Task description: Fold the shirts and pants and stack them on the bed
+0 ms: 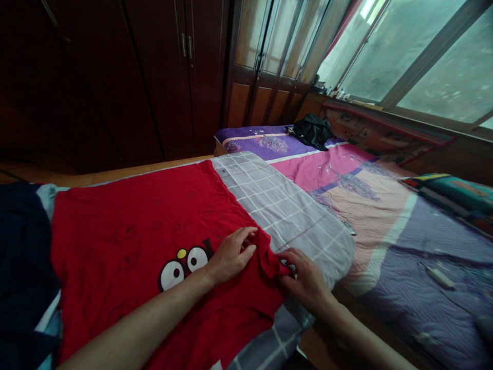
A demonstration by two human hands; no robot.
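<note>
Pinching: the right hand (306, 277) closes narrowly on a bunched edge of a red cotton T-shirt (146, 221).
Left hand: the left hand (231, 256) rests open on the T-shirt, fingers loosely spread, just beside that edge.
T-shirt: lies flat on a grey checked cloth (285, 210), printed cartoon eyes (185, 267) near the left hand.
Beyond the T-shirt: a pink-and-purple quilted bedspread (331, 177) under a crumpled black cloth (311, 131).

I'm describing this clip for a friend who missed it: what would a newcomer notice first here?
The bright red T-shirt stands out first, spread on a grey checked sheet in the foreground, with a cartoon-eyes print beside the left hand. The right hand is at its crumpled edge. Farther back on the bed, a black garment lies on a purple quilt.
</note>
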